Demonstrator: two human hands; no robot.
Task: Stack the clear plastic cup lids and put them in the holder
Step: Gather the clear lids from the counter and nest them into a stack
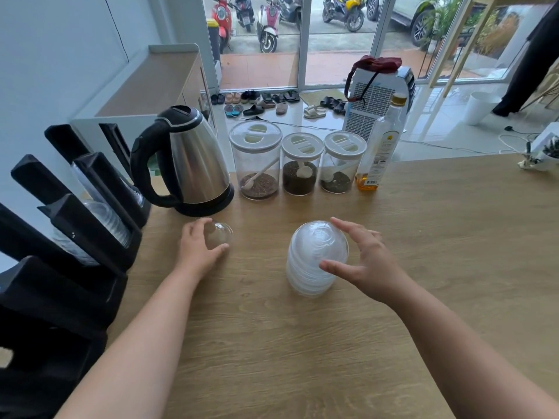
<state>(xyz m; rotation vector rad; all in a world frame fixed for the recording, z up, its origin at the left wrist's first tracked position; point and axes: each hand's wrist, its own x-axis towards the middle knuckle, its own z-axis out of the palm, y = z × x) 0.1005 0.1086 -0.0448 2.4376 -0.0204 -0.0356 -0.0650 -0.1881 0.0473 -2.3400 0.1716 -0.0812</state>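
A stack of clear dome lids [314, 261] stands on the wooden counter [423, 267] near the middle. My right hand [366, 261] curls around its right side, thumb on the front of the stack and fingers spread by the top. A single clear dome lid [219, 234] lies to the left in front of the kettle, and my left hand [196, 246] grips it between thumb and fingers. The black holder [75, 237] with slanted slots stands at the left edge, with clear lids showing in two of its slots.
A steel kettle [193, 164] with a black handle stands behind the single lid. Three clear jars [298, 164] with white lids and a bottle of amber liquid [378, 152] line the back of the counter. A small plant pot [541, 158] sits at the far right.
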